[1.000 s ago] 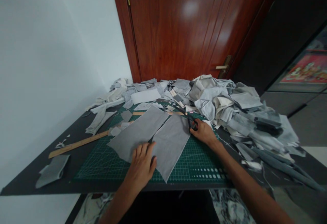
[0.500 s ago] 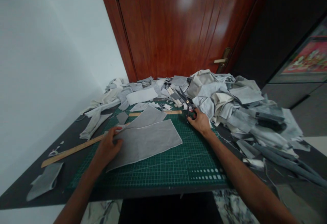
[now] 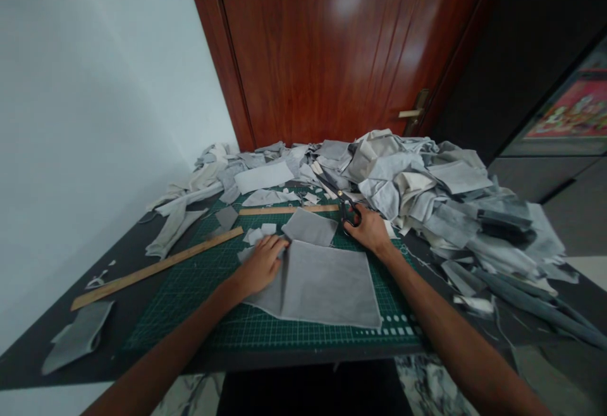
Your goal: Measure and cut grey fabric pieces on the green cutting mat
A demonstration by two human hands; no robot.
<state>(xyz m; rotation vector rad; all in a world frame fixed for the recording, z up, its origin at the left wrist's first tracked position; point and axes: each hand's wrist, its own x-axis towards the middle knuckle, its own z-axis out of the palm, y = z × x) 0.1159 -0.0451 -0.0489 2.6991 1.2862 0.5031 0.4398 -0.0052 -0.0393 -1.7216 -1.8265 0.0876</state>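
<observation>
My left hand [image 3: 262, 264] is closed on the left part of a large grey fabric piece [image 3: 329, 283], where a crease runs down the cloth. A smaller grey fabric piece [image 3: 310, 226] sticks out from behind its upper edge. My right hand [image 3: 370, 229] grips the black handles of a pair of scissors [image 3: 349, 206]. The blades point away and to the left, over the far edge of the green cutting mat [image 3: 213, 302]. Small pale scraps [image 3: 260, 232] lie just beyond my left fingers.
A wooden ruler [image 3: 156, 269] slants across the mat's left side; another wooden strip [image 3: 265, 211] lies across its far part. Heaped fabric scraps [image 3: 379, 169] line the back and right of the table. A folded grey cloth [image 3: 80, 334] lies front left. A wooden door [image 3: 322, 55] stands behind.
My left hand has moved right with the large grey fabric, which has turned and now lies nearer the mat's front right. The scissors have shifted slightly left, their blades closer together.
</observation>
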